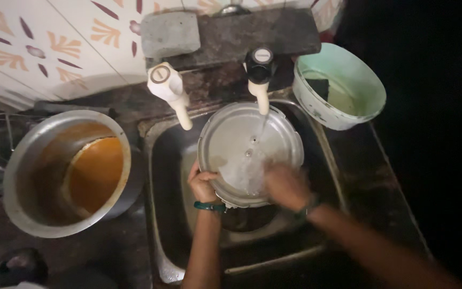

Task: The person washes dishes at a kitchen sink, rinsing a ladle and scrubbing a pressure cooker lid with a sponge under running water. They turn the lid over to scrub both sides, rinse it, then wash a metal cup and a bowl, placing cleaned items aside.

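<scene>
Two hands on one round steel lid (241, 144), held tilted over the sink (161, 160) under the running tap (260, 75). Your left hand (203, 184) grips the rim at 7 o'clock, fingers curled round the edge. Your right hand (287, 186), at 5 o'clock, is blurred; can't tell its fingers. Big pot w/ orange residue (68, 171) sits at 9 o'clock, green tub (343, 85) at 2.
</scene>
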{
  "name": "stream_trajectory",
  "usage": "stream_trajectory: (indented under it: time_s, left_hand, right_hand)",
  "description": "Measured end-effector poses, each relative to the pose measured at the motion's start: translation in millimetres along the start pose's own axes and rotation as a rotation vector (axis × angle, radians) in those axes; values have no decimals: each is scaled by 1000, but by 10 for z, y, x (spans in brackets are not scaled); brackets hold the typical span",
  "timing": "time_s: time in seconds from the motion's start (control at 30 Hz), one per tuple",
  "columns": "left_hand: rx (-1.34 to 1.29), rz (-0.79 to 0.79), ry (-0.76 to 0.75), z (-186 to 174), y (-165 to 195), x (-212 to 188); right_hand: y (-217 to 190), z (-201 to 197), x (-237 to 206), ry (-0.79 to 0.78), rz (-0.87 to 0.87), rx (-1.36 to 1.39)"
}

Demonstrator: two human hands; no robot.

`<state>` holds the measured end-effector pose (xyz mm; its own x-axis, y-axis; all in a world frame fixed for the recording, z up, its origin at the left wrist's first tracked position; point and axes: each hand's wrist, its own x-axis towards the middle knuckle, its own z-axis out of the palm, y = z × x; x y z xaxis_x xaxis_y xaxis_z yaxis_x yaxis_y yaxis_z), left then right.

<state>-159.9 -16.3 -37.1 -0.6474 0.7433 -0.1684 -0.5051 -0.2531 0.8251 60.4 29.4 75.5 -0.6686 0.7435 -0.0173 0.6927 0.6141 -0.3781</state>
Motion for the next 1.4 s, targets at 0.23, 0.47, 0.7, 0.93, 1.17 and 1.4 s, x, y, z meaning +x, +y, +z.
stream_trajectory:
  time_s: [0.23, 0.47, 0.7, 0.93, 1.17, 1.4]
  left_hand:
    - [-280, -366, -68, 241, 226, -240]
    - [-200, -405, -21, 424, 304, -222]
    - [88, -186, 130, 78, -41, -60]
    - [-21, -217, 69, -227, -13, 233]
    - [-21, -531, 62, -213, 500, -147]
    - [-71, -523, -151, -70, 538, -84]
  right_hand:
    - [-552, 159, 355, 67, -377, 490]
    - [-113, -212, 829, 187, -282, -201]
    - [430, -508, 463, 380, -59, -654]
    - [-316, -392, -454, 238, -403, -97]
    - [-77, -242, -83, 355, -85, 430]
    - [577, -133, 728, 290, 571, 1288]
